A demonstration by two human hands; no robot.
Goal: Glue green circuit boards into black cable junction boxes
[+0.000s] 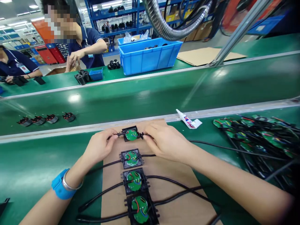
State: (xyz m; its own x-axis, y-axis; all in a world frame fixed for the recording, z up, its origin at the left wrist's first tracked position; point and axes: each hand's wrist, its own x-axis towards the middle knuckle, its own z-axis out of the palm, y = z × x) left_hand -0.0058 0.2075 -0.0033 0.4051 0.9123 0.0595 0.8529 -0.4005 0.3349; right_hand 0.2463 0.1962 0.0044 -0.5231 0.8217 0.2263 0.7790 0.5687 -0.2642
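A black square housing with a round green circuit board (130,134) lies at the far end of a brown cardboard sheet (114,187). My left hand (99,145) pinches the black cable on its left side. On the right side, my right hand (164,139) grips the other black cable, thumb and fingers closed close to the housing. Nearer to me, a second housing (132,158), a third housing (134,181) and a fourth housing (140,209) lie in a column, each with a green board, coloured wires and black cables running out both sides.
Many loose green boards with black cables (262,134) are heaped at the right. A white tube (188,120) lies by the bench's metal edge. Several motor-like parts (51,118) sit on the green belt (150,97). Beyond stand a blue bin (150,57) and a co-worker (86,47).
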